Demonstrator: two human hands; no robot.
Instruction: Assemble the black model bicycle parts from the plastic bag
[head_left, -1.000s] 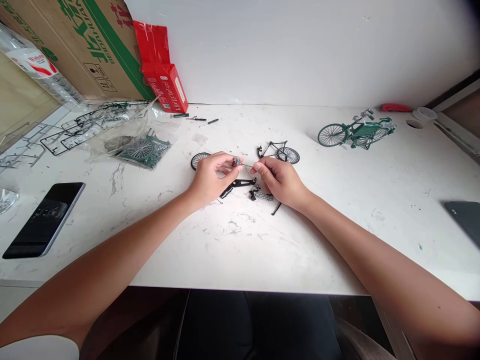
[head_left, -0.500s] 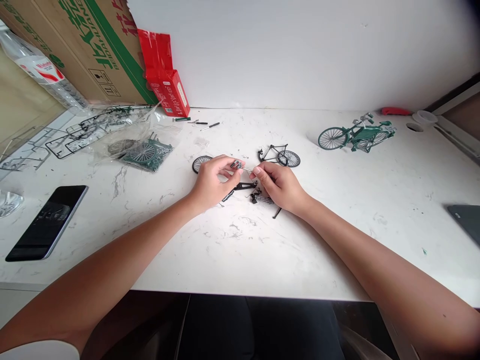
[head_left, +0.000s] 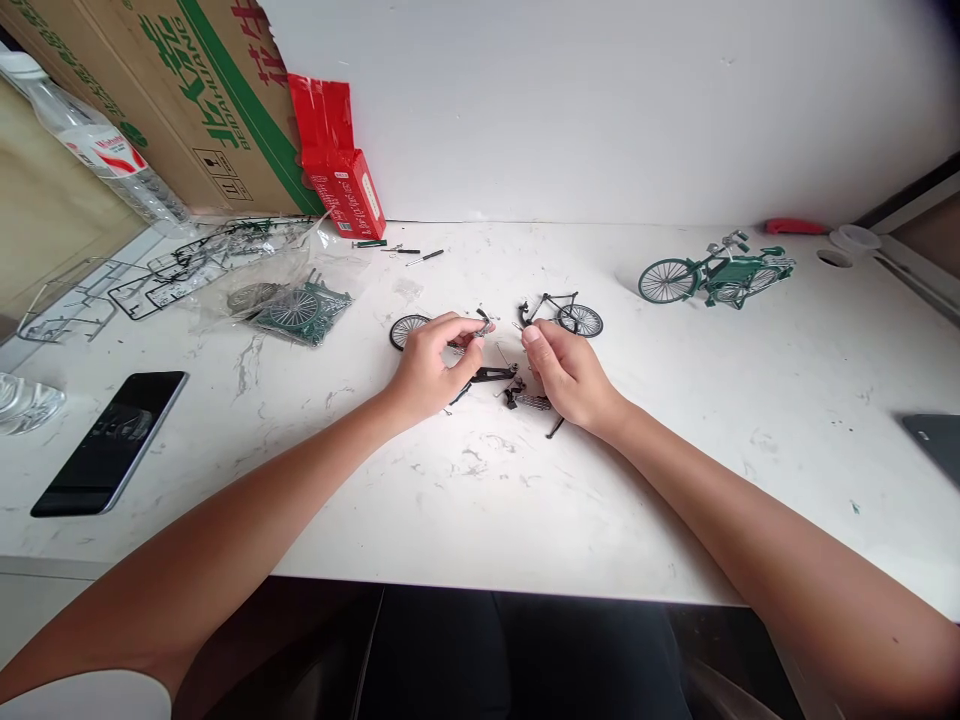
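Note:
My left hand (head_left: 429, 372) pinches a small grey metal model part (head_left: 484, 326) between thumb and fingers. My right hand (head_left: 568, 375) is closed with its fingers curled, a little apart from that part; what it holds, if anything, I cannot make out. Loose black model parts (head_left: 495, 375) lie on the white marble table (head_left: 480, 490) between and under the hands. Just beyond the hands stand a black bicycle frame with one wheel (head_left: 561, 313) and a separate black wheel (head_left: 406, 329).
A finished green model bicycle (head_left: 712, 270) stands at the back right. Plastic bags of green parts (head_left: 296, 305) and empty sprues (head_left: 71, 305) lie at left, with a phone (head_left: 112, 440), red box (head_left: 341, 180), cardboard carton (head_left: 165, 90), small screwdrivers (head_left: 409, 250) and a dark tablet corner (head_left: 937, 440).
My hands have drawn slightly apart: the right hand has let go of the thin piece that joined them and pulled back. The view has shifted a little downward.

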